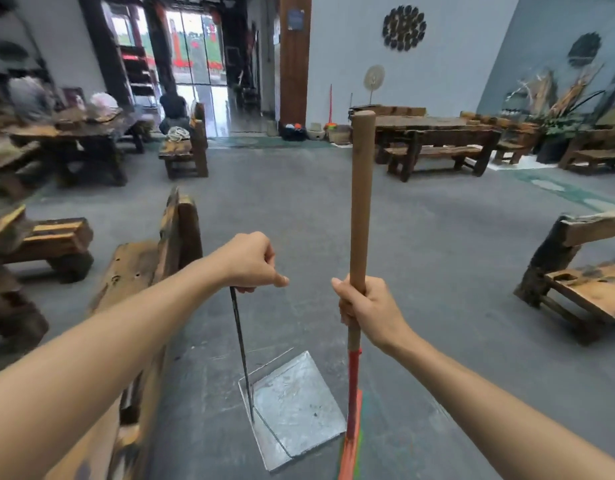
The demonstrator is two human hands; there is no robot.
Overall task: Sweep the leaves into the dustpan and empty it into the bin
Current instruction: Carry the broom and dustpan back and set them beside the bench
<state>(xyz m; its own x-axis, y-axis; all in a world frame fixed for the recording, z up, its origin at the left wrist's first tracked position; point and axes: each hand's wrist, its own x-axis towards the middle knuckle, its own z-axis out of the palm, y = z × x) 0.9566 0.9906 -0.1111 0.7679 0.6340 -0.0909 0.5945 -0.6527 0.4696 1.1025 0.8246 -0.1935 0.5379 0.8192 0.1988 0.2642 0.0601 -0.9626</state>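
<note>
1. While the dustpan (295,403) is kept low at the floor (437,271), its thin rod (241,351) is gripped by the left hand (252,261), so bending is probably avoided.
2. The broom (359,202) is clasped upright by the right hand (365,306), just beside the dustpan; no leaves are seen.

The dustpan (299,403) is formed of dull grey sheet metal, scuffed and spotted. Its rod handle (240,341) is made of thin, dark, matt metal. Right of the dustpan, the broom handle (359,202) is shown as bare, smooth, matt wood, bound lower down by a red wrapping (354,368). Beneath the dustpan, the floor (437,271) is finished grey and matt. Left of the dustpan, rough, weathered wood is seen in the bench (136,268).
</note>
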